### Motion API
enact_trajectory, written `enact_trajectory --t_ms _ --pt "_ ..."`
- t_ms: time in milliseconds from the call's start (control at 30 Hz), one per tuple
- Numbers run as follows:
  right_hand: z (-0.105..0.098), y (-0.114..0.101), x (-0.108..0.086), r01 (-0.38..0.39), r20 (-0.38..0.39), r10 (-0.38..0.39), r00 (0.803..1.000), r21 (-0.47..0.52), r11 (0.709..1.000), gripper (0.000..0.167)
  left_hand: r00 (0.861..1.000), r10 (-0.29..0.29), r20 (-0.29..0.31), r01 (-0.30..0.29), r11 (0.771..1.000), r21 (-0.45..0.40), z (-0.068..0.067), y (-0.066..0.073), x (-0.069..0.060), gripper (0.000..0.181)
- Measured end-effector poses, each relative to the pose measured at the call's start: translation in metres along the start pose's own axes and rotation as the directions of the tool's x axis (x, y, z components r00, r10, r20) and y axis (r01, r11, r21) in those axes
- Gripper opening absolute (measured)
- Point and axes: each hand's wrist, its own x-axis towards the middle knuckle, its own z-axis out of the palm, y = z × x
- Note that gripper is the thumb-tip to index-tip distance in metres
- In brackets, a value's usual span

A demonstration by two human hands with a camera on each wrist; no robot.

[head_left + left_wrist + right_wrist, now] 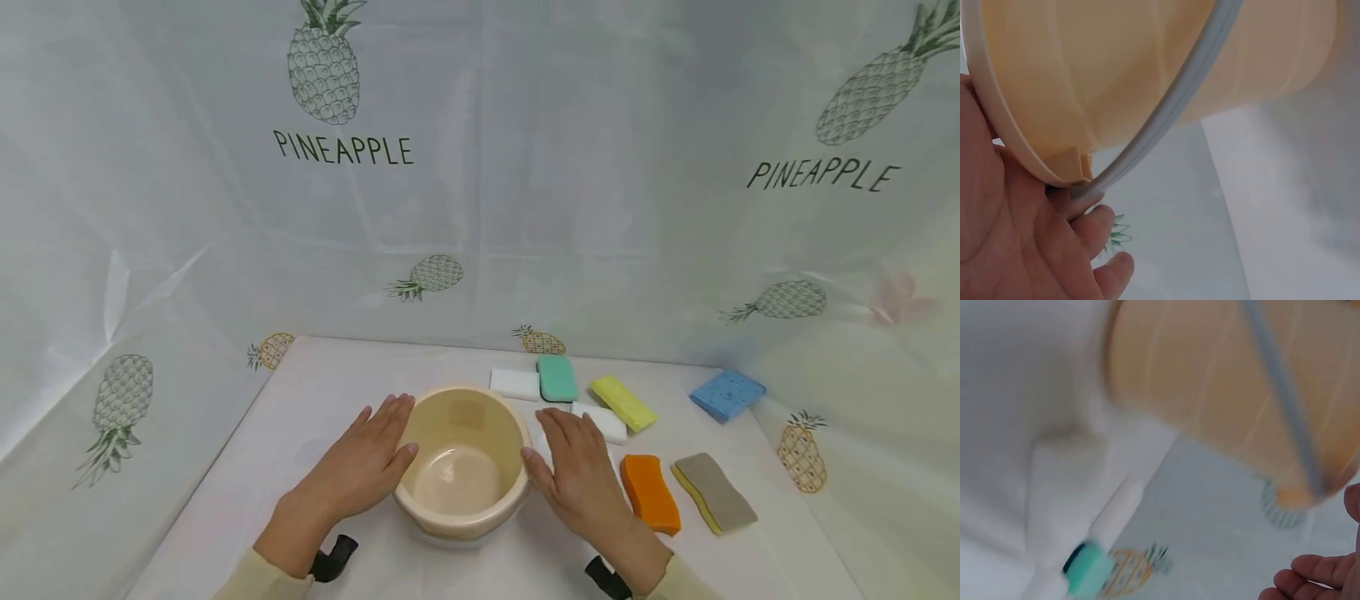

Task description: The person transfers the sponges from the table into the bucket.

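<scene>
A cream plastic bucket (459, 525) stands upright on the white table, and I look down into it. Its grey handle (1169, 106) hangs down along the outside. My left hand (367, 462) rests on the left side of the rim, thumb over the edge and fingers extended. In the left wrist view its palm (1010, 231) lies against the rim beside the handle's end. On the other side, my right hand (581, 471) has its thumb at the right rim, the other fingers stretched forward. In the blurred right wrist view, its fingers (1316, 575) appear apart from the bucket.
Right of the bucket lie white sponges (514, 383), a green sponge (557, 378), a yellow sponge (622, 403), an orange sponge (649, 493), a grey-and-yellow sponge (716, 493) and a blue sponge (727, 395). A pineapple-print sheet (562, 208) hangs around the table (330, 375).
</scene>
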Motion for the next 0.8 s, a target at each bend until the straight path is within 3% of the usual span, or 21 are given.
enact_trajectory --t_ms 167,267,433,633,800 --pt "-0.003 0.047 0.004 -0.008 -0.071 -0.001 0.998 -0.126 0.992 0.061 1.000 -0.023 -0.018 0.023 0.999 0.037 0.002 0.004 0.001 0.069" --pt "-0.004 0.072 0.002 -0.009 -0.073 -0.003 0.997 -0.164 0.986 0.061 0.997 -0.032 -0.064 0.037 0.997 0.069 0.003 0.005 0.000 0.065" --pt "-0.007 0.102 0.001 -0.047 -0.028 0.042 0.999 -0.213 0.976 0.061 0.992 -0.017 -0.126 0.029 0.995 0.098 0.006 0.003 -0.001 0.059" --pt "-0.013 0.140 0.004 -0.049 0.020 0.058 0.998 -0.301 0.952 0.063 0.991 -0.003 -0.132 0.016 0.995 0.097 0.009 0.002 -0.005 0.060" --pt "-0.016 0.173 0.005 -0.073 0.113 0.123 0.986 -0.374 0.924 0.065 0.989 -0.011 -0.149 0.027 0.994 0.102 0.011 0.002 -0.006 0.060"
